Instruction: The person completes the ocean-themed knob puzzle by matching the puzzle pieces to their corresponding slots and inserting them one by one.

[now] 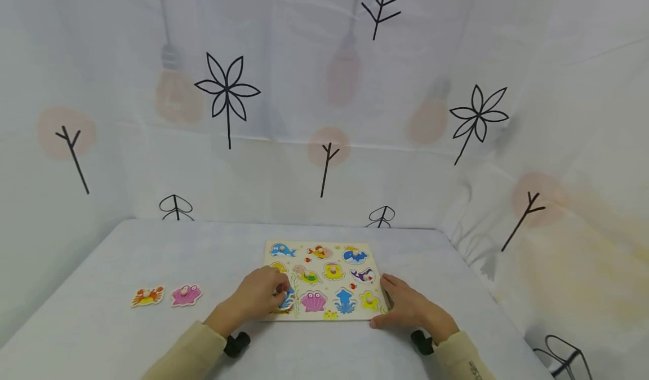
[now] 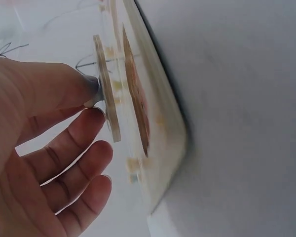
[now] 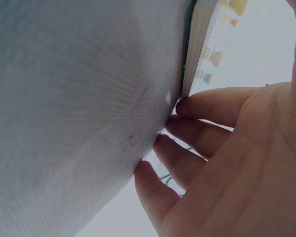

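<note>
My left hand [image 1: 261,292] is over the front left part of a wooden peg puzzle board [image 1: 324,316]. In the left wrist view, its thumb and fingertip pinch the small knob of a thin puzzle piece [image 2: 107,89], seen edge-on close over the board. Blue shows on this piece in the head view, partly covered by the fingers. My right hand [image 1: 405,305] rests at the board's front right corner, thumb by the front edge and fingers along the right side. In the right wrist view, its fingertips [image 3: 183,106] touch the table beside the board's edge.
On the table to the left lie a crab piece [image 1: 148,296] and a pink shell-like piece [image 1: 186,295]. Several sea-animal pieces with knobs sit on the board, among them a turtle [image 1: 307,276] and a yellow starfish [image 1: 369,300]. A patterned cloth [image 1: 284,171] hangs behind the table.
</note>
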### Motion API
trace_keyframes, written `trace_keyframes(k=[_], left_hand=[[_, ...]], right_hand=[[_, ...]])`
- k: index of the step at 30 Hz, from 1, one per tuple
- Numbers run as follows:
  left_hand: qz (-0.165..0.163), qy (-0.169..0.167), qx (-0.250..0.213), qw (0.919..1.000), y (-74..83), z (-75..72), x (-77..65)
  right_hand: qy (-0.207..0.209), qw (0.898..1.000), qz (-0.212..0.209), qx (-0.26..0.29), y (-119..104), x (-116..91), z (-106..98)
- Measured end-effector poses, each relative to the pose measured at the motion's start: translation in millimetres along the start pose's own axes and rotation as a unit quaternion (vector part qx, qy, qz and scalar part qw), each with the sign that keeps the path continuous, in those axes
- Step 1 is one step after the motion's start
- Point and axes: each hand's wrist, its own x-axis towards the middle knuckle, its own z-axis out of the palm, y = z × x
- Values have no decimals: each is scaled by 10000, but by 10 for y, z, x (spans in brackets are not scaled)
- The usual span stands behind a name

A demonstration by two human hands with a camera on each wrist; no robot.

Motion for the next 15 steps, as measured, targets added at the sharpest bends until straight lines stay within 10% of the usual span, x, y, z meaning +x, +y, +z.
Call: trace_keyframes(k=[15], left_hand=[[180, -166, 158, 9996, 356, 150, 278]], right_hand=[[53, 9999, -68, -87, 26, 6, 13]])
